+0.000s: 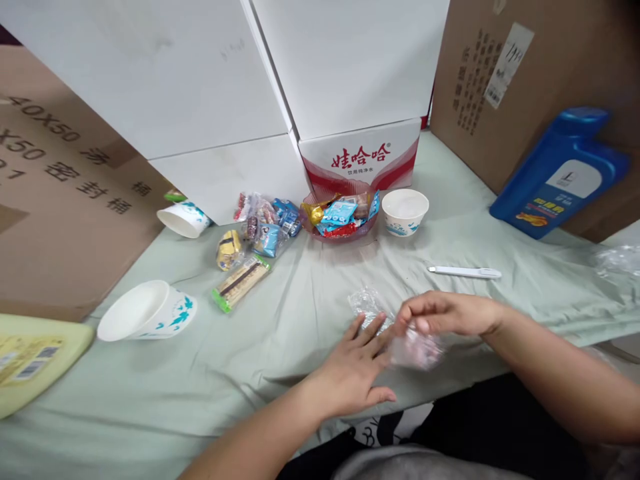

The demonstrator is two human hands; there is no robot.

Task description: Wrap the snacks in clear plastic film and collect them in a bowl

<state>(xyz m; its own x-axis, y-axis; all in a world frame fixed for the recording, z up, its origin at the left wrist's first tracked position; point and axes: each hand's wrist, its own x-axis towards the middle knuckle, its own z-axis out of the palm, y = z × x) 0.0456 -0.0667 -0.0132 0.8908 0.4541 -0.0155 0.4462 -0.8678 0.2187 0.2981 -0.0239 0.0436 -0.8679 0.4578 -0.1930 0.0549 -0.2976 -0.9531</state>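
Observation:
My left hand (350, 375) lies with fingers spread on the green cloth, its fingertips on a crinkled clear plastic wrapper (367, 301). Just to the right, my right hand (450, 313) has its fingers pinched together on a crumpled clear plastic packet (423, 349) with something pinkish in it. Blur hides what the packet contains, and I cannot tell whether it joins the wrapper under my left fingers. Beyond my right hand lies a white utility knife (465, 272).
A pink bowl (345, 235) of wrapped snacks stands near the Wahaha carton (363, 160), beside an upright paper bowl (405, 212). Loose snack packets (267, 239) lie left of it. Tilted paper bowls (170, 313) sit farther left. A blue bottle (555, 177) leans against a cardboard box (520, 127).

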